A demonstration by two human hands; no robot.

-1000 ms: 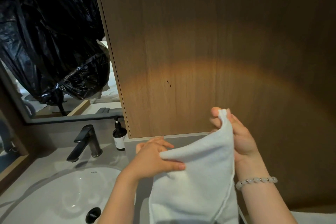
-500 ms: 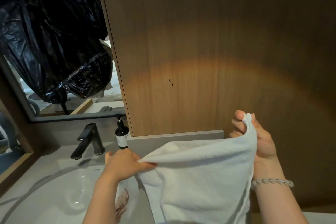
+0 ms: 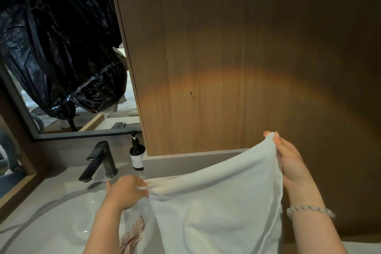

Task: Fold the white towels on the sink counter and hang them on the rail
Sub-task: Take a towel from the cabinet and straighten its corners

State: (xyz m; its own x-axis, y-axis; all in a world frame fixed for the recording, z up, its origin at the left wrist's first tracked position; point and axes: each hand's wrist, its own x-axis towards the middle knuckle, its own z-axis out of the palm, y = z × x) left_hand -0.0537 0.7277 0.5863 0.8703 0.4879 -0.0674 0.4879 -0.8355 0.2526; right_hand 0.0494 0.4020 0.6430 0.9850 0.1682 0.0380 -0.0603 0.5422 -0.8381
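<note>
Left hand (image 3: 125,192) pinches towel (image 3: 216,202) corner at 9 o'clock; right hand (image 3: 288,163) grips corner at 2 o'clock; towel stretched between.

**What we count at the sink**

We count one white towel (image 3: 216,202), two hands, the left hand (image 3: 125,192) and the right hand (image 3: 291,164), one bead bracelet (image 3: 309,210), one dark faucet (image 3: 100,161), one pump bottle (image 3: 137,155), one white basin (image 3: 68,218), one spotted pink cloth (image 3: 134,232) and one black plastic bag (image 3: 57,47).
</note>
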